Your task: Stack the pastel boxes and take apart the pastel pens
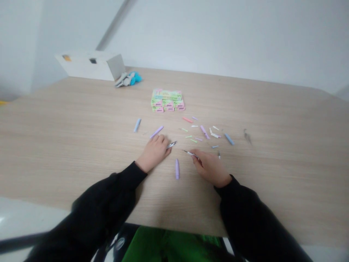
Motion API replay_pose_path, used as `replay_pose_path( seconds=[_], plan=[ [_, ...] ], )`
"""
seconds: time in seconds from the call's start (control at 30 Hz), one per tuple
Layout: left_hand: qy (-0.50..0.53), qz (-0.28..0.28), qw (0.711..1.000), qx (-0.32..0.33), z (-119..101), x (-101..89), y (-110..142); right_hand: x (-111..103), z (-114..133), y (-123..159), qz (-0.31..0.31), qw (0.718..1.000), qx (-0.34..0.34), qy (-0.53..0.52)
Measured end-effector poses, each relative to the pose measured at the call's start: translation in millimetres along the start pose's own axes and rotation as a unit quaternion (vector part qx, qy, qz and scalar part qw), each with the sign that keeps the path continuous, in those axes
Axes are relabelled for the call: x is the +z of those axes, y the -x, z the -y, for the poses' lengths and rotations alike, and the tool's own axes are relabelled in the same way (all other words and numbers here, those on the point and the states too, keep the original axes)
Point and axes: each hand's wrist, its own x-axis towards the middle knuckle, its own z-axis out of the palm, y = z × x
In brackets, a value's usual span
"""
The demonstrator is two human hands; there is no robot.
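Observation:
My left hand [154,152] rests on the wooden table [81,145], fingers closed round a small silvery pen part [172,145] that sticks out to the right. My right hand [209,166] pinches a thin white pen refill [189,153] with its dark tip pointing left toward the other hand. A lilac pen barrel [177,169] lies on the table between the two hands. Another lilac barrel [156,131] lies just beyond my left hand. Both sleeves are black.
Several pastel pen parts [204,131] are scattered beyond my right hand, and a blue piece [137,124] lies to the left. A stack of green and pink boxes [167,100] stands farther back. A white box [92,65] and a grey-blue bundle [128,79] sit at the far left.

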Motion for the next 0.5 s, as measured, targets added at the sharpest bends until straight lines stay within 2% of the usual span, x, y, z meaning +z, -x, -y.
replay_pose_path(
  seconds=[0.2, 0.27, 0.33, 0.37, 0.4, 0.47, 0.5],
  plan=[
    [0.034, 0.014, 0.999, 0.000, -10.5, 1.8, 0.0, 3.0, -2.7, -1.6, -0.012, 0.999, 0.009, -0.043],
    [0.053, 0.008, 0.998, -0.012, -10.0, -1.8, -0.1, 8.3, -6.0, -4.5, -0.052, 0.993, 0.007, -0.109],
    [0.141, -0.034, 0.988, -0.045, -9.5, -6.5, -0.5, 14.6, -8.0, -8.6, -0.112, 0.969, -0.012, -0.218],
    [0.218, -0.067, 0.972, -0.059, -9.7, -8.7, -0.9, 17.4, -7.7, -11.0, -0.137, 0.949, -0.024, -0.282],
    [0.310, -0.099, 0.943, -0.065, -10.3, -10.4, -1.3, 19.6, -6.4, -13.4, -0.155, 0.927, -0.034, -0.340],
    [0.483, -0.143, 0.862, -0.055, -12.2, -10.8, -2.3, 22.3, -0.9, -17.8, -0.177, 0.891, -0.038, -0.417],
    [0.535, -0.147, 0.831, -0.041, -13.2, -9.3, -2.8, 23.0, 2.7, -19.7, -0.183, 0.886, -0.033, -0.426]
  ],
)
